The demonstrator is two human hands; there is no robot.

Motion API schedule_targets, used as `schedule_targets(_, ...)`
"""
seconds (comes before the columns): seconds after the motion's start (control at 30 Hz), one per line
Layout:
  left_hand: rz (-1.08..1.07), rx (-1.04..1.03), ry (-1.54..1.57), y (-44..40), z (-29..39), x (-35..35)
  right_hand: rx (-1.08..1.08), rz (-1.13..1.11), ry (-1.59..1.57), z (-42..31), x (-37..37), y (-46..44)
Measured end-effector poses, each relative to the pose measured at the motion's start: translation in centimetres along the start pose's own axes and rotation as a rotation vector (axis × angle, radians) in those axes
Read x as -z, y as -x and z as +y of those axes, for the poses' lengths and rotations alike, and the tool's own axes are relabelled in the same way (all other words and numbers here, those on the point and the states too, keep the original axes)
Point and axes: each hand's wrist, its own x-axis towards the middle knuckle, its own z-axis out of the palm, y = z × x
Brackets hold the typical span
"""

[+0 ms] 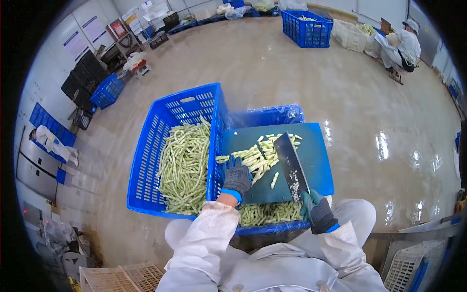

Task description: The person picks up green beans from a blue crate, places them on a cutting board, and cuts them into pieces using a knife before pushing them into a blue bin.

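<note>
My right hand, in a grey and green glove, is closed round the handle of a wide cleaver. Small pale bits cling to its blade, which stands over a green cutting board. On the board lie long beans, some cut into short pieces. My left hand, gloved, rests at the board's left edge, against the near ends of the beans; its fingers are partly spread. Left of the board, a blue crate holds many whole beans. Cut pieces fill a blue container under the board.
Beyond the board, a plastic-lined part of a blue bin shows. A blue crate and a white crate stand far back, beside a seated person. Another person is at far left. Beige crates lie at lower left.
</note>
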Motion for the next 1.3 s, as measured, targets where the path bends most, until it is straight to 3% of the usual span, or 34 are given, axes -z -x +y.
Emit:
schedule_targets(0.1, 0.031, 0.061, 0.065, -1.5, -1.1, -1.7, -0.057, -0.050, 0.068, -0.1, -0.9, -0.5)
schedule_targets(0.17, -0.046, 0.085, 0.029, -2.2, -1.7, -1.7, 0.135, -0.069, 0.262, 2.3, -1.8, -1.9)
schedule_targets(0.23, 0.073, 0.151, 0.168, -1.7, -1.5, -1.3, 0.195, -0.065, 0.364, -0.4, -3.1, -2.2)
schedule_targets(0.4, -0.284, 0.018, -0.020, -3.0, -2.2, -1.0, 0.125, -0.110, 0.688, -2.8, -6.3, -5.3)
schedule_targets(0.57, -0.390, 0.020, -0.022, -4.3, -3.1, -1.8, 0.136, -0.093, 0.929, -3.7, -7.9, -7.3)
schedule_targets(0.77, -0.330, -0.035, 0.009, -4.0, -3.6, -0.8, -0.018, -0.212, 1.049, -6.1, -9.7, -7.8)
schedule_targets(0.9, -0.348, -0.116, -0.060, -4.5, -3.3, 0.0, -0.011, -0.223, 1.027, -6.0, -10.8, -8.2)
schedule_targets(1.13, -0.371, -0.036, -0.185, -5.3, -3.2, -1.3, -0.028, -0.174, 0.958, -3.2, -13.3, -11.0)
schedule_targets(1.3, -0.323, -0.137, -0.093, -5.1, -4.9, -1.0, -0.020, -0.049, 0.796, 0.1, -10.9, -12.6)
